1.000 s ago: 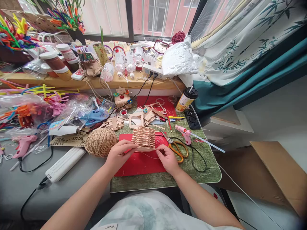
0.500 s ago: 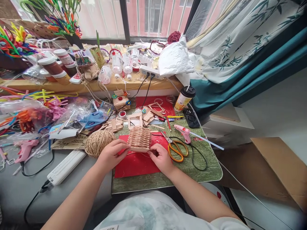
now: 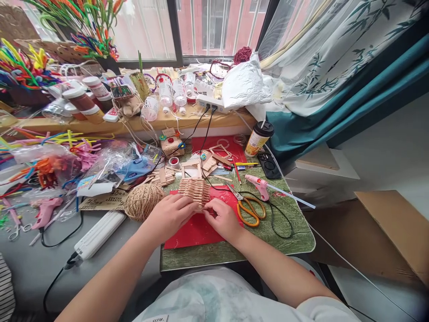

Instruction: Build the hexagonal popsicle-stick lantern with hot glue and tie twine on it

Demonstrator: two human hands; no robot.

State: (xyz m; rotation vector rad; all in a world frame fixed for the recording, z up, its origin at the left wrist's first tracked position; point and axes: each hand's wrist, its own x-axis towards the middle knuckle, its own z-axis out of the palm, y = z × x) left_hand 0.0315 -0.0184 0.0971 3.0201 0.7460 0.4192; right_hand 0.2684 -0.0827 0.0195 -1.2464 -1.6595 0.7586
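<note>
A small box-like piece built of stacked wooden craft sticks [image 3: 194, 188] stands over a red sheet [image 3: 187, 235] on the green wood-patterned table. My left hand [image 3: 176, 213] lies across its near left side, the fingers closed on it and covering part of the front. At the near right corner my right hand [image 3: 223, 220] pinches its lower edge between thumb and fingers. Orange-handled scissors [image 3: 250, 210] rest just right of my right hand. To the left of my left hand sits a ball of brown twine [image 3: 142, 201].
A pink glue gun [image 3: 259, 185] with a long clear stick and black cable lies at the right. Behind are loose craft sticks [image 3: 164, 175], a lidded drink cup [image 3: 258, 139] and a phone [image 3: 269, 165]. A white power strip [image 3: 99, 235] lies at the left.
My left hand has slid rightward over the front of the stick piece, closer to my right hand. The right hand has shifted slightly left along its edge. The view has moved a little.
</note>
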